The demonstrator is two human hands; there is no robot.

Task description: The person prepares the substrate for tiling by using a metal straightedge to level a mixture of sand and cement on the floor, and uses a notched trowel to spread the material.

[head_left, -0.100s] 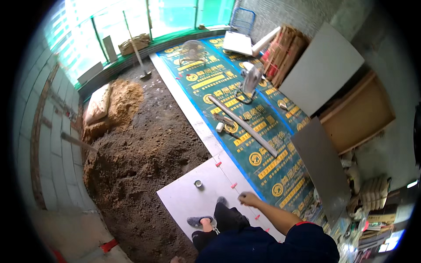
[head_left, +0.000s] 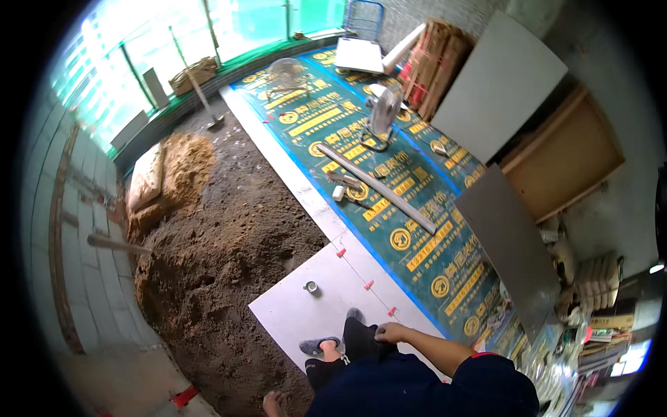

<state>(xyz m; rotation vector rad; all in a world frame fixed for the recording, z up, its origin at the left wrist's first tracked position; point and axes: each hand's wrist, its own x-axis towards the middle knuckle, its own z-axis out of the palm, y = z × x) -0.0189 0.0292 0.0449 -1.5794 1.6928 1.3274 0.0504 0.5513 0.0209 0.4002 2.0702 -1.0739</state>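
Note:
My right hand (head_left: 391, 333) is low beside my bent knee, against or just over the dark trouser leg (head_left: 360, 338). Its fingers look curled, and nothing shows in them. At the bottom edge my left hand (head_left: 274, 403) is only partly in view, above the dark soil (head_left: 229, 333); how its fingers lie is too small to make out. My feet, in grey shoes (head_left: 319, 345), are on a large pale tile (head_left: 292, 306). A small round greenish-grey thing, like a short can (head_left: 310, 286), stands on that tile. Red clips (head_left: 368, 285) line the tile's right seam.
Printed green sheeting (head_left: 417, 201) covers the floor to the right, with a long grey bar (head_left: 379, 189), tools and a fan (head_left: 384, 111) on it. Boards (head_left: 507, 243) lean at the right. A long-handled tool (head_left: 198, 87) and a sack (head_left: 146, 177) are at the far left.
My right hand has come down and in to the knee from over the tile seam. More of my left hand shows at the bottom edge. The view has shifted slightly.

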